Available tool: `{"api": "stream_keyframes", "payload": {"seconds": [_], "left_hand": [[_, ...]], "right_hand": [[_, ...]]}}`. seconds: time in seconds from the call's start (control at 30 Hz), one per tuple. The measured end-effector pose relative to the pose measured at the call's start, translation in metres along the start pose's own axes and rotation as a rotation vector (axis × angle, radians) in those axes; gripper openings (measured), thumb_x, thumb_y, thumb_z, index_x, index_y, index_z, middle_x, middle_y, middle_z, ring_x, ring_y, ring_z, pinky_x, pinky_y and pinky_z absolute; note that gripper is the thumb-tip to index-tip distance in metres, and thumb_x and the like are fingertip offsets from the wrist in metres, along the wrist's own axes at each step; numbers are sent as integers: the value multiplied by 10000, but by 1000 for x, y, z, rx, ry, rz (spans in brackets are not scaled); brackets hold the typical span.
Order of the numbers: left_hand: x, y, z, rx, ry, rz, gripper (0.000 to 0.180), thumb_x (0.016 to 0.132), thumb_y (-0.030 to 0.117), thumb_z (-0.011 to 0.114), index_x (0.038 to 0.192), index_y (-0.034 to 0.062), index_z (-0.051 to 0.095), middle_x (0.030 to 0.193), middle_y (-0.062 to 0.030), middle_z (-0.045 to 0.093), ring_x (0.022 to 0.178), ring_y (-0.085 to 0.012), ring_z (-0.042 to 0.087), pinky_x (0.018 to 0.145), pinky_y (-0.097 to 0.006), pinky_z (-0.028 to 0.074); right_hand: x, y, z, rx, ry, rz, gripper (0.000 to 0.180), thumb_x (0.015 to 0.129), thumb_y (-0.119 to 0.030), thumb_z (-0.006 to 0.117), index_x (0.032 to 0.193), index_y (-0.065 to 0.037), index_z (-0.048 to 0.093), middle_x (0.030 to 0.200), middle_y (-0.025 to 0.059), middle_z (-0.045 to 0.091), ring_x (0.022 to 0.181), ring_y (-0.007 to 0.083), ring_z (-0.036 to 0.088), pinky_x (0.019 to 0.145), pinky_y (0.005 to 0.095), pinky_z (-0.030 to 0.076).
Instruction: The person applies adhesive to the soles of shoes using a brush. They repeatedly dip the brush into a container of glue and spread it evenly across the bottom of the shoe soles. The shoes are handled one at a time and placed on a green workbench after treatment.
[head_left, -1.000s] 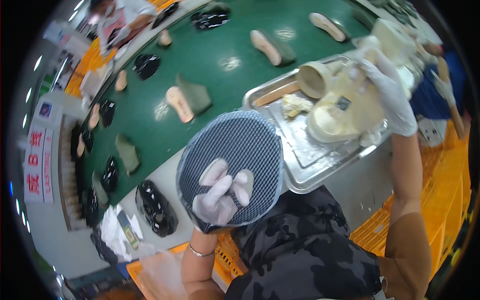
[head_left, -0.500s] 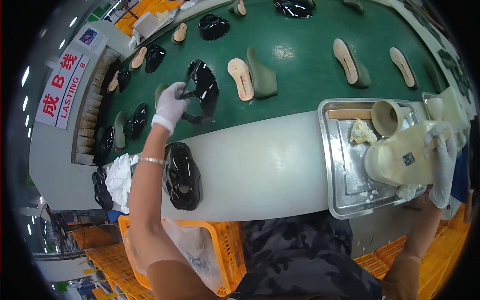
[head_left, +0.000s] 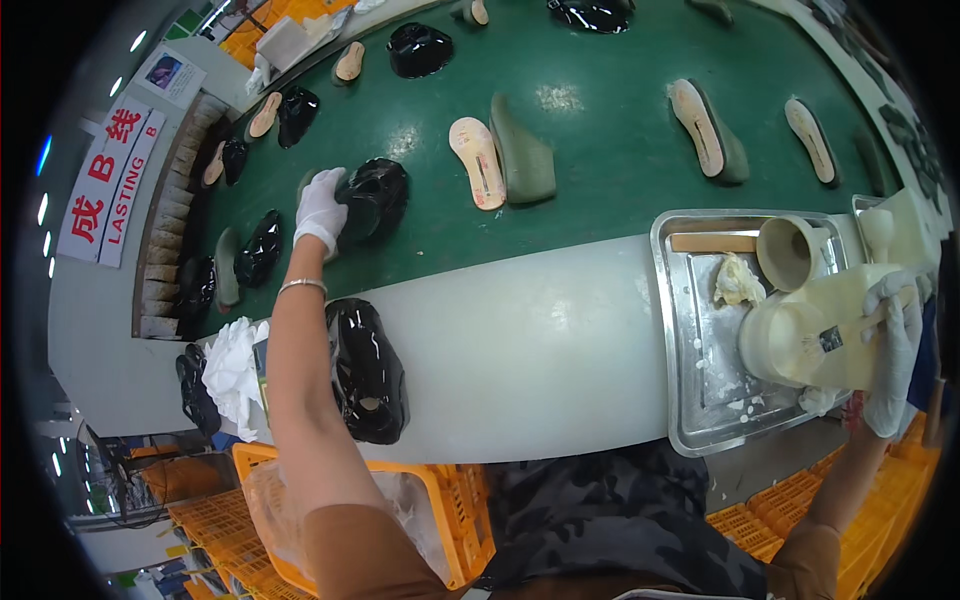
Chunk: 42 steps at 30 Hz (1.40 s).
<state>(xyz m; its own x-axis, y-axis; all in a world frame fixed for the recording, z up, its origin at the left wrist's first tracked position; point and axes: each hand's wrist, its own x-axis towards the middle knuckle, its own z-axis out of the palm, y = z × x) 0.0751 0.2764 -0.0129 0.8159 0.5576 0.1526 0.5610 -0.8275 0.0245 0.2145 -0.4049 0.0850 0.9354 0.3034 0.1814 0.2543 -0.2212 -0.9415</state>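
My left hand (head_left: 321, 212), in a white glove, reaches over the green work surface with its fingers curled. It is between a mostly covered green shoe last (head_left: 303, 184) and a glossy black shoe upper (head_left: 378, 195), touching the upper's edge; what the fingers grip is hidden. At the right, my gloved right hand (head_left: 890, 340) is closed on a thin-handled brush (head_left: 862, 326) over a cream plastic container (head_left: 785, 340). That container rests on a metal tray (head_left: 672, 330). Another glossy black upper (head_left: 366, 375) lies on the white bench near my left forearm.
Green shoe lasts with pale insoles (head_left: 478, 165) and black uppers are spread across the green surface (head_left: 600, 140). The tray also bears a beige cup (head_left: 785, 252) and a crumpled cloth (head_left: 738, 280). White cloths (head_left: 235, 370) lie left; an orange crate (head_left: 455, 510) stands below the bench.
My left hand has moved down and slightly left. The black upper it held raised now rests on the green surface. My right hand stays at the container.
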Motion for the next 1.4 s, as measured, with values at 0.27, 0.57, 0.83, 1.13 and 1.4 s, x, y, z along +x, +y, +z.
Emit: {"api": "stream_keyframes", "payload": {"seconds": [0.27,0.57,0.83,1.13,1.4], "left_hand": [[-43,28,-78,41,252,287,1128,582,295,800,1429,100,82,1412,-307,129,1298,-486,141,1072,-508,155],[-74,304,-222,94,704,889,1084,501,500,778,1409,211,261,1465,-192,124,1334,-444,86,1066,-549,114],[-44,345,-253,108,853,919,983,515,504,769,1369,306,324,1466,-133,164,1342,-402,109,1047,-585,88],[11,230,-190,483,684,333,642,820,61,460,1385,306,277,1486,-112,134,1354,-376,134,1063,-534,171],[20,213,-182,498,718,362,540,850,115,436,1354,283,340,1465,-103,216,1351,-348,171,1066,-539,157]], "right_hand": [[1,-16,14,-19,-9,-64,93,913,-134,481,956,-60,516,793,18,567,606,43,489,529,158,384],[2,-19,11,126,-73,-146,144,912,-221,515,926,-78,514,741,-2,575,572,31,506,495,147,402],[0,-18,5,213,-136,-144,139,915,-227,506,892,-91,507,725,-19,570,571,24,503,499,143,399],[-1,-18,12,176,-125,-144,115,917,-200,496,910,-85,508,736,-16,575,568,26,501,499,142,394],[3,-19,10,161,-129,-123,112,904,-183,504,925,-73,505,764,4,583,544,38,498,502,152,398]]}}
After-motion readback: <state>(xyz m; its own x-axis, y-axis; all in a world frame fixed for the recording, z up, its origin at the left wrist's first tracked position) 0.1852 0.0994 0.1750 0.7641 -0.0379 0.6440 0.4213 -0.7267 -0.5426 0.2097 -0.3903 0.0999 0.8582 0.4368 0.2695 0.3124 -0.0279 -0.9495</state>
